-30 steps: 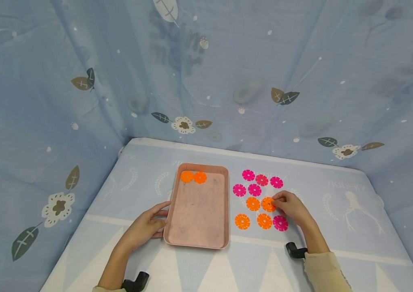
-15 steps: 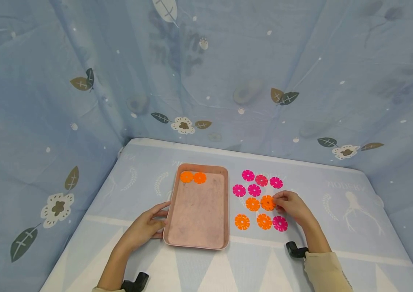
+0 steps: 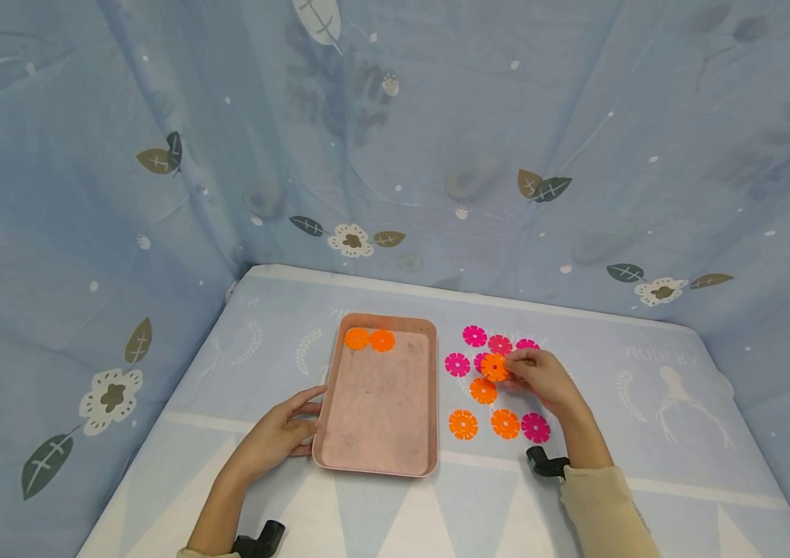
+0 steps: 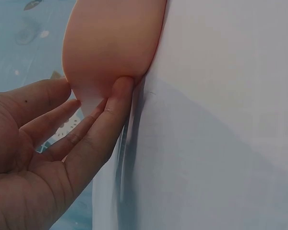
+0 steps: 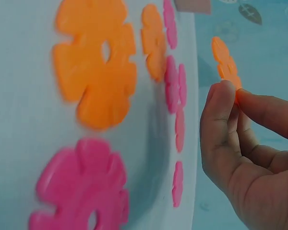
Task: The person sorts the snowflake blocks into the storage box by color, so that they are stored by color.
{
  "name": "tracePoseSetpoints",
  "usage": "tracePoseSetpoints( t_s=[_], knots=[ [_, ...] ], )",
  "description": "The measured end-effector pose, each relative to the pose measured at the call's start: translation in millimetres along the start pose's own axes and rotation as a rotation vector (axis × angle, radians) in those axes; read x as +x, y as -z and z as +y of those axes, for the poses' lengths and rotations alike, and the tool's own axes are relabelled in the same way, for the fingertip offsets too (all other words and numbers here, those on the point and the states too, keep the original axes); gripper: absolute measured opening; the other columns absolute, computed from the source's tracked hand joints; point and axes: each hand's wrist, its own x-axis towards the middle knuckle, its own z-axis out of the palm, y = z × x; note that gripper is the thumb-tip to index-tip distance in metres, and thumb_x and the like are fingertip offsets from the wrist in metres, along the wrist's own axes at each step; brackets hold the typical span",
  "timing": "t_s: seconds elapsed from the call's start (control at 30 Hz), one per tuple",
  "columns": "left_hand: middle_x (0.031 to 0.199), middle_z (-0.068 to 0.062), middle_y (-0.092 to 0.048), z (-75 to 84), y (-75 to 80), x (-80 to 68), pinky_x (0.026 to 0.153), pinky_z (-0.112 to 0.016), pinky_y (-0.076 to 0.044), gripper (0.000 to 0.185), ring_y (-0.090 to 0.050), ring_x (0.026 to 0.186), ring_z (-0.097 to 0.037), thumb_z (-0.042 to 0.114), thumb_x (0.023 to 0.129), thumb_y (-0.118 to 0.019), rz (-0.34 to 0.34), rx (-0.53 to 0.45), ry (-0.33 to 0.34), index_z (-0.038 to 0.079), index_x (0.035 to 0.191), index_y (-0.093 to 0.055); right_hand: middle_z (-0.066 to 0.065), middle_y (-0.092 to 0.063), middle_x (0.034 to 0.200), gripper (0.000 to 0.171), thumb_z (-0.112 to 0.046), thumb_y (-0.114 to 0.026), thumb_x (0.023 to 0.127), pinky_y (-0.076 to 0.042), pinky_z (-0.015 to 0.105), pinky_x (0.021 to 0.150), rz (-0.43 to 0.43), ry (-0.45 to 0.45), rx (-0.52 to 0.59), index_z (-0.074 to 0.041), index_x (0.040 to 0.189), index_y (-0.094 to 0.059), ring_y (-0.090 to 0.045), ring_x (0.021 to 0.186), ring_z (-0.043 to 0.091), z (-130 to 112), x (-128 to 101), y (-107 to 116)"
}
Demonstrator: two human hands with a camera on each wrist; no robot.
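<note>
My right hand [image 3: 541, 380] pinches an orange interlocking disc [image 3: 495, 367], flower-shaped with a centre hole, between thumb and fingertips. In the right wrist view this orange disc [image 5: 225, 62] is held up off the table, seen at a slant. Under it in the head view lies another orange disc [image 3: 483, 390], and a pink disc [image 3: 481, 363] is partly hidden behind it. The pink tray [image 3: 381, 411] lies flat left of the discs, two orange discs [image 3: 370, 339] side by side at its far end. My left hand [image 3: 279, 434] touches the tray's left side with extended fingertips.
Several pink discs [image 3: 457, 365] lie right of the tray. Nearer me is a row of two orange discs [image 3: 505, 424] and one pink disc [image 3: 536, 428]. Blue patterned cloth [image 3: 395, 155] hangs behind and beside the table. Black camera mounts [image 3: 546, 463] sit on both wrists.
My right hand has lifted the orange disc from its place among the others and carried it left and away from me. The left hand and the tray stay put.
</note>
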Motion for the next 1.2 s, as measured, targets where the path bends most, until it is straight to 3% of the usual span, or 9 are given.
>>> tracePoseSetpoints(
  t_s=[0.5,0.7,1.2],
  knots=[
    [0.142,-0.025,-0.047,-0.5,-1.0,-0.6,0.08,-0.042,-0.059,0.056,-0.063,0.112,-0.035,0.008,0.101,-0.059,0.017,0.003,0.006,0.013,0.154,-0.041,0.019,-0.06,0.102,0.033,-0.011,-0.059,0.102,-0.058,0.029,0.079,-0.023,0.016,0.133,0.014,0.122,-0.052,-0.067,0.084,0.024,-29.0,16.6,-31.2],
    [0.142,-0.024,-0.047,-0.4,-0.8,-0.1,0.079,-0.042,-0.059,0.056,-0.063,0.111,-0.035,0.009,0.101,-0.06,0.02,0.009,0.007,0.014,0.154,-0.041,0.017,-0.062,0.097,0.029,-0.01,-0.06,0.102,-0.058,0.036,0.083,-0.017,0.02,0.141,0.012,0.12,-0.055,-0.069,0.087,0.032,-39.2,21.0,-43.4],
    [0.141,-0.025,-0.047,-3.5,0.6,1.9,0.08,-0.042,-0.059,0.056,-0.064,0.111,-0.035,0.008,0.101,-0.059,0.009,-0.002,-0.005,0.012,0.154,-0.04,0.02,-0.063,0.102,0.029,-0.009,-0.06,0.101,-0.057,0.038,0.084,-0.013,0.079,0.203,0.013,0.12,-0.057,-0.068,0.088,0.029,-66.4,35.4,-79.6]
  ],
)
